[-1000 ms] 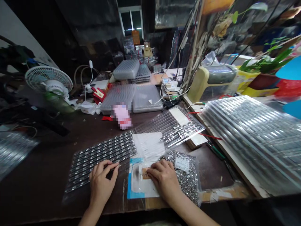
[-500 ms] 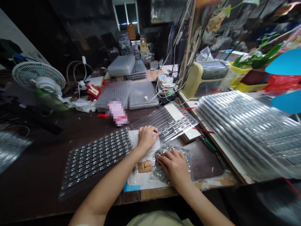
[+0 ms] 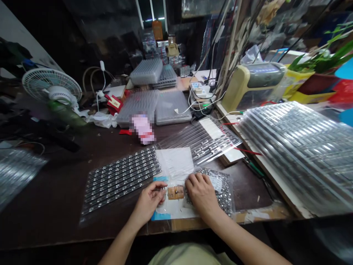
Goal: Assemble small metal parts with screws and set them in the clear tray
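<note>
My left hand (image 3: 149, 201) is closed in a pinch just left of a small tan block (image 3: 175, 192) with a dark spot on it. What its fingertips hold is too small to make out. At the block's other side, my right hand (image 3: 200, 191) has its fingers curled down at the left edge of a clear plastic bag (image 3: 224, 191) full of small shiny metal parts. Its fingertips are hidden. Beyond the hands lies a white sheet (image 3: 179, 160). A clear ribbed tray (image 3: 205, 141) carries several metal pieces, and a dark-rowed tray (image 3: 121, 178) lies to the left.
Stacked clear trays (image 3: 298, 154) fill the right side beside a wooden ledge (image 3: 271, 173). Green-handled pliers (image 3: 255, 167) lie next to it. More clear trays (image 3: 172, 106), a white fan (image 3: 52, 86), a power strip (image 3: 201, 88) and a cream-coloured machine (image 3: 249, 86) stand further back.
My left hand has come back from the ribbed tray's edge to the left of the tan block. My right hand stays at the bag, fingers more curled. The view has shifted slightly.
</note>
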`<state>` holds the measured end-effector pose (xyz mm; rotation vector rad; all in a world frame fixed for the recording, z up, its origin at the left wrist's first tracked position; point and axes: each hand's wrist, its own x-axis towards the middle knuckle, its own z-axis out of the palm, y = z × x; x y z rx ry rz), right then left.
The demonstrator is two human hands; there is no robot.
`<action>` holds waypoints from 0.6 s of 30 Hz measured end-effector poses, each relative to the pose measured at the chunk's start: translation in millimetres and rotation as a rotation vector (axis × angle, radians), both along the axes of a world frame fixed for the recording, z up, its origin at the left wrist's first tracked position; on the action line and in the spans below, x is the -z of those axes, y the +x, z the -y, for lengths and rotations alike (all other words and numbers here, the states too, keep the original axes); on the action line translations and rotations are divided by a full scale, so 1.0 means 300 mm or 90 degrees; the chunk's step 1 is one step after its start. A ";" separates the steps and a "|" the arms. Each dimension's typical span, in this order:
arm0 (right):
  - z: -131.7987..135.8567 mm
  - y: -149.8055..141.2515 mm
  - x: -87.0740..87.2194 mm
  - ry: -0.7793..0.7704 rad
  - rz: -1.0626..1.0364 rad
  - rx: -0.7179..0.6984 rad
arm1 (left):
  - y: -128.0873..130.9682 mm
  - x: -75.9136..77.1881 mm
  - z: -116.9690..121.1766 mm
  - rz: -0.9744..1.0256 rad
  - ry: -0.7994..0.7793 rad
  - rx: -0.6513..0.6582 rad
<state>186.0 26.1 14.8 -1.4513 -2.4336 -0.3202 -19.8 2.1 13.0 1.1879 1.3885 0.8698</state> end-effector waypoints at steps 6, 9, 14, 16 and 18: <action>-0.004 0.013 0.002 0.008 -0.090 -0.012 | 0.066 0.014 0.019 -0.227 0.225 0.016; 0.005 0.032 -0.004 -0.019 -0.206 -0.021 | 0.083 0.015 0.020 -0.265 0.292 0.033; 0.018 0.055 -0.009 -0.096 -0.358 -0.066 | 0.096 0.034 0.022 -0.314 0.348 0.053; 0.020 0.060 -0.009 -0.109 -0.383 -0.084 | 0.101 0.035 0.021 -0.340 0.358 0.053; 0.022 0.061 -0.007 -0.116 -0.391 -0.085 | 0.106 0.032 0.020 -0.362 0.365 0.050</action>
